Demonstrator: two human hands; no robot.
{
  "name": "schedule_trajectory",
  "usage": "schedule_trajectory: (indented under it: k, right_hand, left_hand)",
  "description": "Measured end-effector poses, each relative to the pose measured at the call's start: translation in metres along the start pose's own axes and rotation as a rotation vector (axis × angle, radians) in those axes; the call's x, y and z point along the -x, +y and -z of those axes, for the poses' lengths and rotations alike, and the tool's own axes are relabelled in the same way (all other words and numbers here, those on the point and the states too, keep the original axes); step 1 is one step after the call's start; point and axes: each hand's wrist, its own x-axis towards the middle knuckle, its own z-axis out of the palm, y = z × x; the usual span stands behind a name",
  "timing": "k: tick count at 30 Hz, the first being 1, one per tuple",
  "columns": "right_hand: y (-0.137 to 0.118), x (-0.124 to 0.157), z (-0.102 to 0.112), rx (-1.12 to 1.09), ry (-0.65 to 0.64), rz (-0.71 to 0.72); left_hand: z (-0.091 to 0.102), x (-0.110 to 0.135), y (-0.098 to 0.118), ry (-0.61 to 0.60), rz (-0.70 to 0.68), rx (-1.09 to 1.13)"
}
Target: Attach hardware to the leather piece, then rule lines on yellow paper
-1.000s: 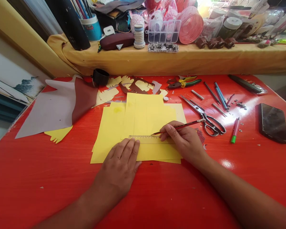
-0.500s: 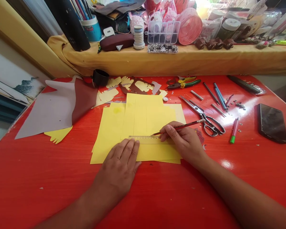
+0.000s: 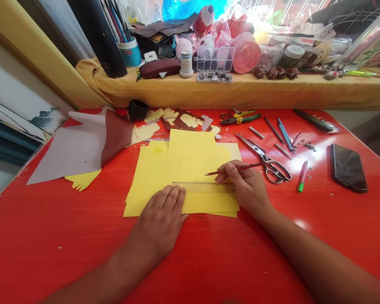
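Across the red table (image 3: pixel 66 236), the left hand (image 3: pixel 160 221) lies flat with its fingers together, pinning the left end of a clear ruler (image 3: pixel 205 187). The ruler sits on stacked yellow sheets (image 3: pixel 148 177), its long axis running almost level from left to right. The right hand (image 3: pixel 243 188) pinches a slim red pencil (image 3: pixel 255 165) between thumb and fingers; compared with the earlier view, its left-pointing tip has lifted off the ruler's upper edge to sit just above it, and steel scissors (image 3: pixel 277 172) lie just to the right.
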Motion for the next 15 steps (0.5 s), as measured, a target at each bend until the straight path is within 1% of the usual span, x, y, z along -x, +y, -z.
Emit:
schedule_trajectory:
  k: [3,9,15]
  right_hand:
    - [-0.0007,0.0002,-0.0002,0.009,0.011,0.022]
    - [-0.0006,0.0012,-0.0012,0.007,0.025,0.089]
    - [0.0011,0.0041,-0.0038,0.029,-0.011,0.179]
  left_hand:
    - [-0.0029,0.0001,-0.0005,0.016,-0.004,-0.004]
    - [-0.0064,0.0009,-0.0001,0.006,0.014,0.011]
    - [-0.0055,-0.0003,0.0,0.008,0.012,-0.002]
